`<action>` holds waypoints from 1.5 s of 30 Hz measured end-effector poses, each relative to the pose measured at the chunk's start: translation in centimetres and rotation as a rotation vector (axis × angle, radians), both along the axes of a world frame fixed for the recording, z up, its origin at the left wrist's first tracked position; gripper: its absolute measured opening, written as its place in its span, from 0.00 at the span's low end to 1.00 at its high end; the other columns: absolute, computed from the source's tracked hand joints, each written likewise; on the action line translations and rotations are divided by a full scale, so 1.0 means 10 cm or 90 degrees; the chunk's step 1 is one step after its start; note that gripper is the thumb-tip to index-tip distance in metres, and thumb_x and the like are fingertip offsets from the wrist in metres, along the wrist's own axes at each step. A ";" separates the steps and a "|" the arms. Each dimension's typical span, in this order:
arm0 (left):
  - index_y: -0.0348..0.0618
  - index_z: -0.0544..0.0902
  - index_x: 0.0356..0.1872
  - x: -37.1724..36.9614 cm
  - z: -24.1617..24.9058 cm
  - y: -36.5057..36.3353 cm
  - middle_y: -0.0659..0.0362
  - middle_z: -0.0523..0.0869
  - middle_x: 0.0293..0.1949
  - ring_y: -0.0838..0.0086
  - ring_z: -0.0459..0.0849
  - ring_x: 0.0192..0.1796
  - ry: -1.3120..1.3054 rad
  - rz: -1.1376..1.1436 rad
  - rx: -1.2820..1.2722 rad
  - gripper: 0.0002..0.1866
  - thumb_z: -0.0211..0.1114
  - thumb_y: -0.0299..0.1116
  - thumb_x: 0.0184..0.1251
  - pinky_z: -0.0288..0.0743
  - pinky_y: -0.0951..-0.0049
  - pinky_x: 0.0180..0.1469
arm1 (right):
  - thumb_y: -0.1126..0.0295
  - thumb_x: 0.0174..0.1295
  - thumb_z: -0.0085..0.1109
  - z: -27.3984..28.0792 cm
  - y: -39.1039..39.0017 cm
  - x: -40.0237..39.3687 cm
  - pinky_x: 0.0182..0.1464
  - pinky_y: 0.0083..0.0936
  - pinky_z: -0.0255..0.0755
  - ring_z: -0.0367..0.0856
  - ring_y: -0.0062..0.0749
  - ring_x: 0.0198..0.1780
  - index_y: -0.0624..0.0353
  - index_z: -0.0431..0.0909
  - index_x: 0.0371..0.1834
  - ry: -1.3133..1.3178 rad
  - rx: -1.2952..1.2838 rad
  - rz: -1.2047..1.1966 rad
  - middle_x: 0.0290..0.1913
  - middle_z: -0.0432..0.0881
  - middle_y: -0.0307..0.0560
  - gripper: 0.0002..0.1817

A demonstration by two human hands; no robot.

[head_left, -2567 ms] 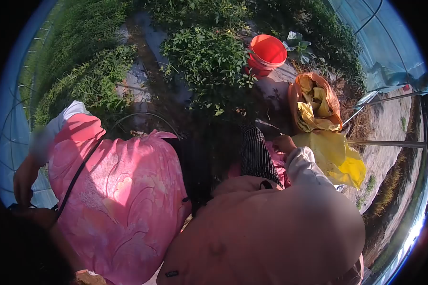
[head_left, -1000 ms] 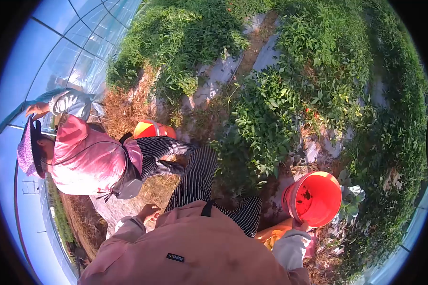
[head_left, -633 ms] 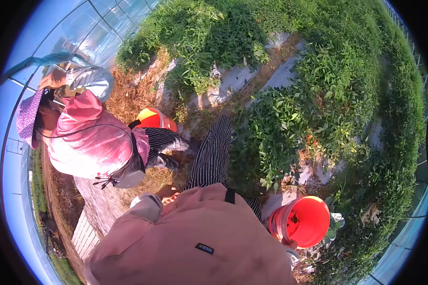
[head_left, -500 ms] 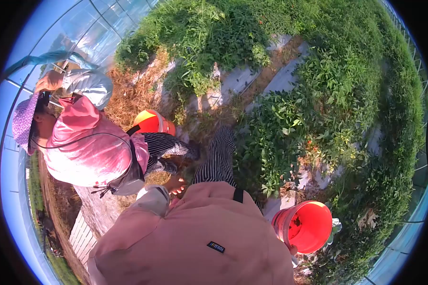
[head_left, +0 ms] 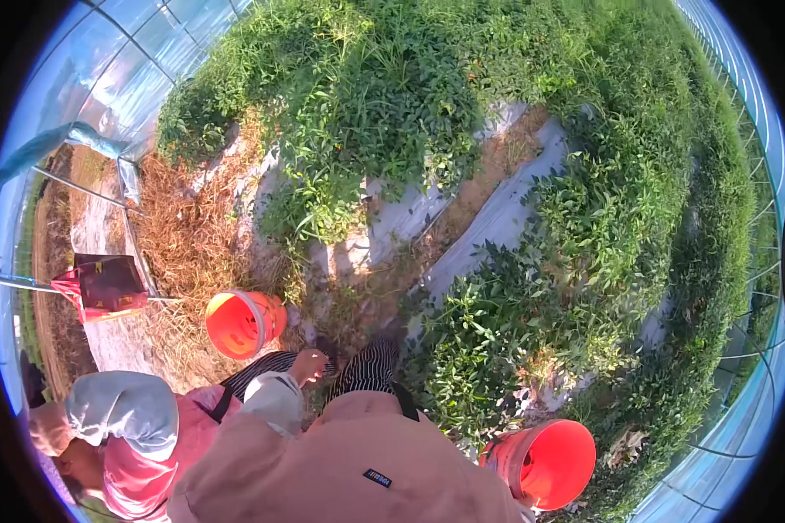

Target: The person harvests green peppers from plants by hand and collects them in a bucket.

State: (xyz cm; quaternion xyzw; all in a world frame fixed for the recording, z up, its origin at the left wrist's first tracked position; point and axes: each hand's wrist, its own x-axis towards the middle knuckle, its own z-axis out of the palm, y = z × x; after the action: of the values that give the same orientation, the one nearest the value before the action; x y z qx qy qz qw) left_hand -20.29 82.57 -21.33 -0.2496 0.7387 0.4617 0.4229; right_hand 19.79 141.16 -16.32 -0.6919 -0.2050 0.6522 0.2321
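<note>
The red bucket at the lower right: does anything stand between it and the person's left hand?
Yes. In this view, the person's own body, in its jacket, comes between the left hand and the bucket.

Past the grip (head_left: pixel 527 503) I see sunlit leafy rows (head_left: pixel 384 105), pale sheeting (head_left: pixel 497 227) between, blue plastic walling (head_left: pixel 715 471) rightward.

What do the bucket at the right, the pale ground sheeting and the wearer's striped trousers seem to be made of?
Bucket: probably plastic, smooth; its inner wall is evenly red with no seams visible. Ground sheeting: likely thin plastic film, fairly dull; it lies flat in long strips. Striped trousers: cloth, apparently matte; no shine shows, fibre unclear.
</note>
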 end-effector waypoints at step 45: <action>0.43 0.77 0.39 -6.00 -0.53 0.68 0.61 0.80 0.27 0.76 0.79 0.25 0.106 0.688 0.145 0.09 0.61 0.36 0.63 0.70 0.77 0.22 | 0.73 0.54 0.49 0.14 1.46 -10.80 0.47 0.44 0.77 0.81 0.49 0.47 0.65 0.71 0.50 0.164 -0.047 0.497 0.48 0.81 0.55 0.18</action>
State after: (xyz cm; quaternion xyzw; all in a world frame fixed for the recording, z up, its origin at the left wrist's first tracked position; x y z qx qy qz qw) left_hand -80.34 89.41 -26.67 -0.5084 0.4816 0.7081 0.0905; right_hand -88.23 155.71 -14.93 -0.4825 -0.3980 0.7795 -0.0338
